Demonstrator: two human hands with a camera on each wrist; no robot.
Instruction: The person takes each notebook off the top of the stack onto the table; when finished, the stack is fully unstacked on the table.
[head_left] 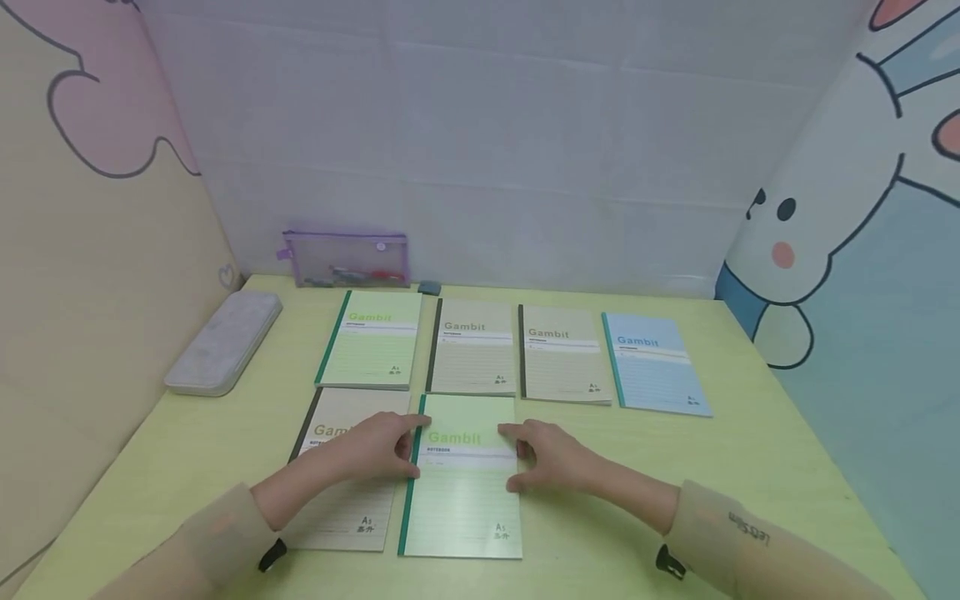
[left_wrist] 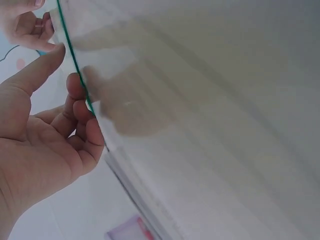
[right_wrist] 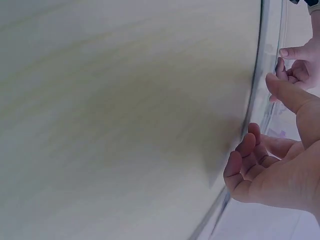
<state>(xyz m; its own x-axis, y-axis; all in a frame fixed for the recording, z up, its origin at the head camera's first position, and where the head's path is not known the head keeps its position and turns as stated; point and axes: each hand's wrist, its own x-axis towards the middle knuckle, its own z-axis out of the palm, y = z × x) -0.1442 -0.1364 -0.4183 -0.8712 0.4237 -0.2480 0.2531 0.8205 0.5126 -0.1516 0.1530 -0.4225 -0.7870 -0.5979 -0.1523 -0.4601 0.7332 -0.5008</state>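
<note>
A green-covered notebook with a dark green spine lies in the front row, lettered "Gambit". My left hand touches its spine edge with thumb and fingertips, the forearm crossing over a beige notebook on the left. On the opposite edge, my right hand rests its thumb and fingertips against the side. The left wrist view shows the left hand beside the green spine, fingers slightly bent. In the right wrist view the right hand stands at the notebook's edge, its other fingers loosely bent.
Behind lies a row: a green notebook, two beige notebooks, one beside the other, and a blue notebook. A grey case lies at left. A purple mesh pencil pouch and a small dark block sit by the back wall.
</note>
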